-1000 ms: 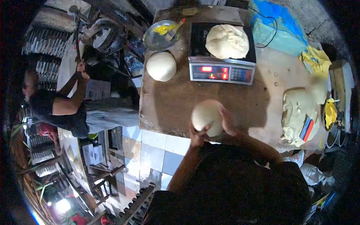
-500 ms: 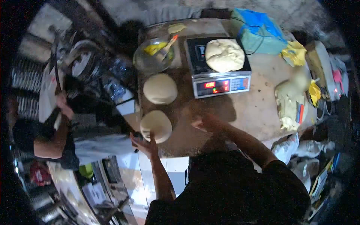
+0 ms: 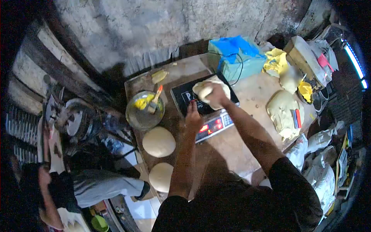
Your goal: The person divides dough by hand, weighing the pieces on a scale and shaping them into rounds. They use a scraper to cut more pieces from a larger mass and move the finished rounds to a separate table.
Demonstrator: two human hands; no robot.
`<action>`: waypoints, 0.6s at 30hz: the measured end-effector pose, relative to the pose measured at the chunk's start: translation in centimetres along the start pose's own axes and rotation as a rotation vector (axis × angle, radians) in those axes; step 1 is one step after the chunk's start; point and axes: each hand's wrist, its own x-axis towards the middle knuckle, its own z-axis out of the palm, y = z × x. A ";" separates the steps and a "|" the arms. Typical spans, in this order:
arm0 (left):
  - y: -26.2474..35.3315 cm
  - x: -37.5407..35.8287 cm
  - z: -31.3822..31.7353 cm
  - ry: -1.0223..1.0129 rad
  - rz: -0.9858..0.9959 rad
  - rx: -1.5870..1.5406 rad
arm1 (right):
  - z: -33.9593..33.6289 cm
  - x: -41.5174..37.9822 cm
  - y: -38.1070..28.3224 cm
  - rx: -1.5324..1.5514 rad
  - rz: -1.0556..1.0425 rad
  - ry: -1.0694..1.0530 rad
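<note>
A lump of dough [image 3: 199, 86] rests on the black plate of a digital scale [image 3: 179, 92] with a lit red display. My right hand [image 3: 218, 96] is on the dough, fingers curled into it and partly blurred, and the dough is folded up around them. By the scale's front left edge, my left hand [image 3: 194, 118] has its fingers stretched out and holds nothing that I can see. Two smooth dough balls, a far one [image 3: 159, 142] and a near one [image 3: 160, 177], lie to the left, the near one partly behind my left forearm.
A bowl [image 3: 133, 123] holds yellow fat and a brush [image 3: 154, 102]. A large dough mass [image 3: 280, 110] with a red and blue tool [image 3: 296, 118] lies right. Behind stands a blue-green wrapped box [image 3: 241, 58]. Another person [image 3: 48, 185] works at the left. White sacks [image 3: 324, 181] sit lower right.
My right hand has moved up onto the dough on the scale. My left hand has left the near dough ball and reached the scale. The view has shifted and turned.
</note>
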 end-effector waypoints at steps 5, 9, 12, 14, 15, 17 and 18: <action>5.3 1.7 2.1 -0.440 -0.258 0.644 | -14.0 -1.6 2.0 1.809 0.659 0.472; 4.1 2.5 4.9 -0.344 -0.340 0.636 | -22.8 -5.5 4.2 1.543 0.645 0.258; 2.4 2.9 6.1 -0.402 -0.391 0.743 | -25.9 -8.9 -1.1 1.176 0.560 -0.144; 6.0 3.4 4.0 -0.539 -0.352 0.824 | -25.9 -11.4 -5.0 0.760 0.326 -0.805; 5.7 3.2 4.0 -0.534 -0.355 0.818 | -24.4 -15.2 -8.6 0.145 0.253 -0.956; 4.2 2.5 4.3 -0.449 -0.192 0.898 | -18.4 -26.2 -8.9 0.124 0.255 -1.354; 5.4 2.6 3.5 -0.467 -0.210 0.874 | -18.3 -27.4 -9.5 0.150 0.268 -1.348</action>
